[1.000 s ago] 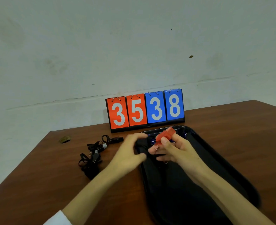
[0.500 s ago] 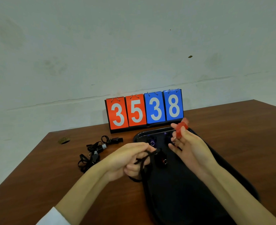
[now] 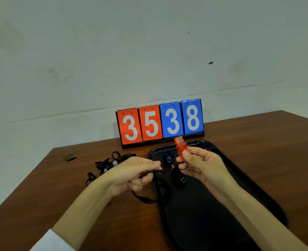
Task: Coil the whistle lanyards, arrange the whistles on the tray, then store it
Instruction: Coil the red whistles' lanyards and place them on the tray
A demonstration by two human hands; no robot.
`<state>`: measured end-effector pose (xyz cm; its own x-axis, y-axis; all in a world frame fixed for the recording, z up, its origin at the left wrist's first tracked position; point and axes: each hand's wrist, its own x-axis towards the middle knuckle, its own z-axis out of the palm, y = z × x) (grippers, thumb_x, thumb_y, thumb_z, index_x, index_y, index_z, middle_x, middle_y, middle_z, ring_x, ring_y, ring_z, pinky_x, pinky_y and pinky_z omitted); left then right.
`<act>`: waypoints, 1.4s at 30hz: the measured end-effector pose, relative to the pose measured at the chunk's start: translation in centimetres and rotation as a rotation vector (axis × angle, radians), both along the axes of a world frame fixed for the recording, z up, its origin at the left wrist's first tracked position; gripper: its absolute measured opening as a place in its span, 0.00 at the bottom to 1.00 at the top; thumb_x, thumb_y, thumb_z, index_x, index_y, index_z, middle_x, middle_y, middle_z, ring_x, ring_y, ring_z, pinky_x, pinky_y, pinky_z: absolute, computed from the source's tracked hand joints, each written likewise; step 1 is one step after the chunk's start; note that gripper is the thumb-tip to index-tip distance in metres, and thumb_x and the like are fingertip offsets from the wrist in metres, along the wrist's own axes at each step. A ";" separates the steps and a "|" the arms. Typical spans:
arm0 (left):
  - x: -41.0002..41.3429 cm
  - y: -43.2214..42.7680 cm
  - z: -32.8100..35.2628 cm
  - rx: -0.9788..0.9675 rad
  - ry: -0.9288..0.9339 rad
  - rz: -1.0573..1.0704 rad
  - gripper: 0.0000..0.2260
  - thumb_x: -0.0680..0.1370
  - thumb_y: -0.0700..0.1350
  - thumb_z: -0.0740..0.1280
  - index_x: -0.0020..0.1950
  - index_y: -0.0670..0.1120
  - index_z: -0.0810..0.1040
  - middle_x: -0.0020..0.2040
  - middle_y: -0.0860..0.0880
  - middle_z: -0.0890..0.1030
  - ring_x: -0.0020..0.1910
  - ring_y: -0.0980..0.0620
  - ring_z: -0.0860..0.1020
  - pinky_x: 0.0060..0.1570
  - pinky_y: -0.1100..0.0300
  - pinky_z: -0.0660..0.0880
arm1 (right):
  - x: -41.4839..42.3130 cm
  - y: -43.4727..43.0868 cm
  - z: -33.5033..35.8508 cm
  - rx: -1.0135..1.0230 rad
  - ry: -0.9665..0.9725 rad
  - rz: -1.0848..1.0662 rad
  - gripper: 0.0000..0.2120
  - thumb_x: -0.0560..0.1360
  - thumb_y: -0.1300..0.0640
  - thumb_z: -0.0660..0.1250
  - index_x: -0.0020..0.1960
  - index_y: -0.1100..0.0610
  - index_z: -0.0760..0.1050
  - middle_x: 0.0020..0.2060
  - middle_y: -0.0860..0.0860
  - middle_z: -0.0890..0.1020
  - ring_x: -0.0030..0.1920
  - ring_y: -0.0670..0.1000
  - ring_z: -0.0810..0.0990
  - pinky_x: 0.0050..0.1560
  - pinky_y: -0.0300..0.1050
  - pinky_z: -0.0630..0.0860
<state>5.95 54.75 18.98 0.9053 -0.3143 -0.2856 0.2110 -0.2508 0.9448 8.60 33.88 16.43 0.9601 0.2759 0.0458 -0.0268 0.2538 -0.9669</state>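
Nearest the camera: a white sleeve (image 3: 48,241) on the left forearm. Both forearms reach forward over the desk (image 3: 267,142). A black tray (image 3: 213,223) lies lengthwise on the desk, under the right forearm.

Left grip (image 3: 131,175): fingers curled, thumb and forefinger pinching a black lanyard (image 3: 146,201), just beside the tray's left rim. The lanyard droops in a loop below this grip onto the desk and also runs right toward the other grip.

Right grip (image 3: 202,165): above the tray's far half, thumb and fingers pinching a red whistle (image 3: 181,147) by its lower end. The whistle stands roughly upright, clear of the tray.

On the tray's far end lie a nearer dark whistle (image 3: 178,177) and a farther dark whistle (image 3: 168,157); detail blurred. Left of the tray, a tangle of lanyards and whistles (image 3: 106,163) lies on the desk. A small brownish object (image 3: 70,157) sits at the desk's far left edge; identity cannot be told.

Behind the tray a scoreboard (image 3: 160,122) stands upright, reading 35 in red and 38 in blue, before a pale wall (image 3: 149,51)
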 end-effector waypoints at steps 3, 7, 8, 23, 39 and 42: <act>-0.4 0.0 1.0 0.316 -0.258 0.002 0.05 0.74 0.47 0.69 0.42 0.48 0.82 0.28 0.52 0.77 0.25 0.57 0.71 0.28 0.67 0.65 | 0.0 0.3 -0.4 -0.185 -0.024 0.029 0.12 0.72 0.61 0.67 0.55 0.56 0.78 0.42 0.53 0.86 0.40 0.49 0.85 0.38 0.39 0.80; -0.5 -0.3 1.0 0.530 -0.554 -0.109 0.04 0.73 0.42 0.70 0.43 0.52 0.81 0.39 0.60 0.82 0.44 0.63 0.80 0.45 0.74 0.73 | -0.2 0.8 -1.2 -0.651 -0.221 0.026 0.15 0.74 0.61 0.67 0.60 0.52 0.75 0.42 0.48 0.83 0.37 0.45 0.82 0.33 0.32 0.75; -0.5 -0.4 0.9 0.532 -0.590 -0.132 0.05 0.73 0.42 0.70 0.44 0.52 0.81 0.40 0.59 0.82 0.46 0.62 0.79 0.47 0.73 0.73 | -0.3 0.9 -1.3 -0.740 -0.286 0.052 0.16 0.74 0.60 0.67 0.61 0.50 0.75 0.42 0.46 0.82 0.37 0.44 0.81 0.33 0.32 0.75; -0.3 -0.2 -0.1 -0.028 -0.258 -0.083 0.07 0.77 0.45 0.63 0.47 0.44 0.80 0.33 0.50 0.76 0.27 0.57 0.67 0.28 0.65 0.62 | -1.1 1.1 -0.1 -0.219 -0.253 0.254 0.08 0.69 0.66 0.69 0.47 0.60 0.80 0.38 0.54 0.86 0.40 0.50 0.85 0.39 0.38 0.80; -0.9 -2.8 -0.8 0.525 -0.464 -0.075 0.07 0.79 0.49 0.62 0.43 0.53 0.78 0.26 0.53 0.76 0.20 0.61 0.68 0.23 0.72 0.63 | -0.8 1.0 -1.7 -0.791 -0.534 -0.289 0.08 0.70 0.56 0.72 0.47 0.46 0.79 0.39 0.38 0.80 0.43 0.36 0.79 0.48 0.30 0.73; -1.1 -1.5 0.6 0.542 -0.477 -0.043 0.07 0.76 0.50 0.66 0.40 0.50 0.80 0.25 0.53 0.77 0.22 0.62 0.71 0.27 0.73 0.67 | -0.8 1.2 -1.9 -0.906 -0.610 -0.187 0.09 0.71 0.56 0.71 0.50 0.46 0.80 0.42 0.40 0.82 0.46 0.39 0.79 0.52 0.31 0.73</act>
<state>4.84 53.24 19.58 0.9603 -0.2787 0.0120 -0.2142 -0.7091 0.6718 7.81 35.12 14.49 0.8750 0.2995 0.3802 0.4824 -0.6038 -0.6346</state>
